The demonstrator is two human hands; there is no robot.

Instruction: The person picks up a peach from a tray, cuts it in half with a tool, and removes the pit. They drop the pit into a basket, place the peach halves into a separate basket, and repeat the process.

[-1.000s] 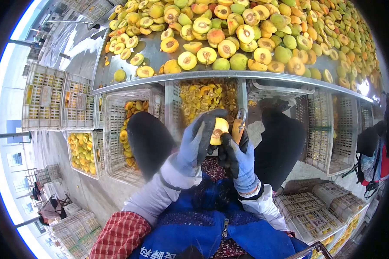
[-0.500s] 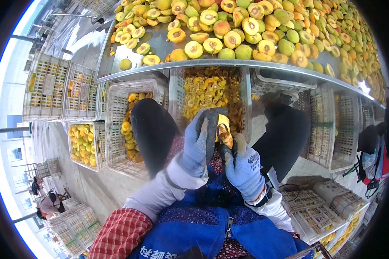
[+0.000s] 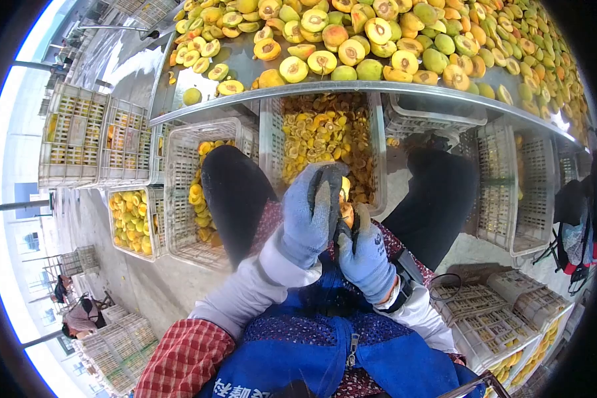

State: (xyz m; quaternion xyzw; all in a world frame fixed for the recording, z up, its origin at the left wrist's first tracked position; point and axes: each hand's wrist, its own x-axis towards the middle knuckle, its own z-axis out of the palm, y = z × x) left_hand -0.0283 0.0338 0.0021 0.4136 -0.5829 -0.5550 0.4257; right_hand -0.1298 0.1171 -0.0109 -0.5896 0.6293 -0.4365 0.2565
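Observation:
My left hand [image 3: 310, 209], in a blue-grey glove, is closed around a yellow fruit half [image 3: 344, 189], of which only the right edge shows. Against it, my right hand [image 3: 367, 255], gloved the same way, has its fingers pressed together around a small orange-brown thing [image 3: 347, 213]; whether that is a tool or fruit is too small to tell. Both hands are close together above my lap. Just beyond them, a crate [image 3: 380, 156] holds yellow fruit pieces and brown scraps.
A metal table [image 3: 245, 99] heaped with halved fruit spans the top. Crates of fruit stand at the left [image 3: 169, 199] and far left [image 3: 73, 132]. More crates are at the right [image 3: 534, 192] and lower right [image 3: 491, 331]. My knees flank the middle crate.
The fruit half has turned and is now more hidden behind my left hand's fingers. My right hand has shifted slightly left and its hold covers more of the orange-brown thing.

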